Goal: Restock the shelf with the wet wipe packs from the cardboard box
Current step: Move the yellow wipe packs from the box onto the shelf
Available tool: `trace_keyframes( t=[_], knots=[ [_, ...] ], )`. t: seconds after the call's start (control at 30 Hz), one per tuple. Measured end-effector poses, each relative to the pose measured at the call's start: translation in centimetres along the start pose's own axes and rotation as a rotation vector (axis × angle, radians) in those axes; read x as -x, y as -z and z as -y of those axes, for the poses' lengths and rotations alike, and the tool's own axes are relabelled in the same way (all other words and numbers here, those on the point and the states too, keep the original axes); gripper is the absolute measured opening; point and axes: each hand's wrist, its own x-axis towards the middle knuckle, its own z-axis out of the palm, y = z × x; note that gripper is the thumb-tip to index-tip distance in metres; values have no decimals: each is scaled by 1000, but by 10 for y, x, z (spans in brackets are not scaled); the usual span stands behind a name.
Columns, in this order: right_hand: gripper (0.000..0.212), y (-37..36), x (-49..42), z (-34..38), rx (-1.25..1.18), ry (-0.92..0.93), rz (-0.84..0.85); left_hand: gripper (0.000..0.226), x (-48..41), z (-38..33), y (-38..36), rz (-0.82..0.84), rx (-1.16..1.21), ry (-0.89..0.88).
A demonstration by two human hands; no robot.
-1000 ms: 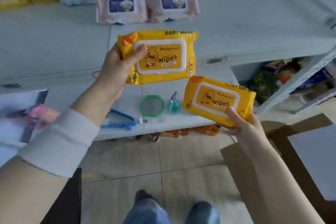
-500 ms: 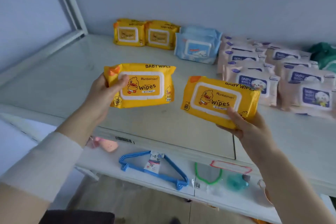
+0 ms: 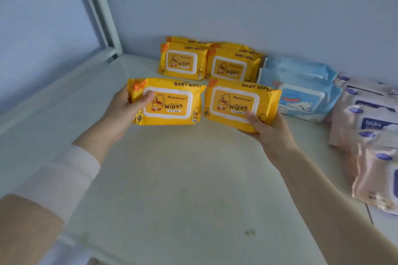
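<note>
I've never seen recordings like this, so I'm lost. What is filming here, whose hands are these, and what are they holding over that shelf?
There is no machine. These are a person's two bare hands, filmed by a wide-angle camera worn on their head, looking forward and down. The left hand grips one yellow wipes pack. The right hand grips a second yellow pack. The two are held side by side over the white shelf. Against the back wall lie stacked yellow packs, then blue packs, with pale pink packs along the right.

Glossy plastic wipe packs (image 3: 170, 103), matt shelf (image 3: 183, 178)
</note>
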Motion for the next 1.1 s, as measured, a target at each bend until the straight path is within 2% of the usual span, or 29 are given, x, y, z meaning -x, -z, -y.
trace_keyframes(
  t=[0.17, 0.3, 0.47, 0.57, 0.8, 0.9, 0.97, 1.03, 1.1],
  knots=[
    [33, -35, -60, -8, 222, 55, -208, 12, -83, 14, 7, 112, -106, -39],
    [45, -49, -86, -6, 430, 65, -372, 15, -134, 20, 8, 170, -151, -74],
    [56, -62, -104, -3, 548, 102, -535, 14, -169, 34, 8, 196, -235, -116],
    [56, -72, -112, -2, 569, 94, -628, 13, -177, 43, 2, 151, -222, -131],
    [71, -96, -122, -10, 384, 49, -880, 67, -170, 40, -10, -69, -271, -90],
    [78, -105, -115, -8, 547, 45, -909, 88, -157, 30, -13, -156, -468, -171],
    [77, -103, -103, -4, 686, 65, -851, 85, -143, 18, -19, -196, -647, -293],
    [70, -93, -85, 3, 850, 81, -736, 74, -128, 2, -29, -139, -817, -455],
    [61, -73, -65, 12, 1051, 80, -620, 66, -110, -18, -48, 4, -988, -608]
  ],
)
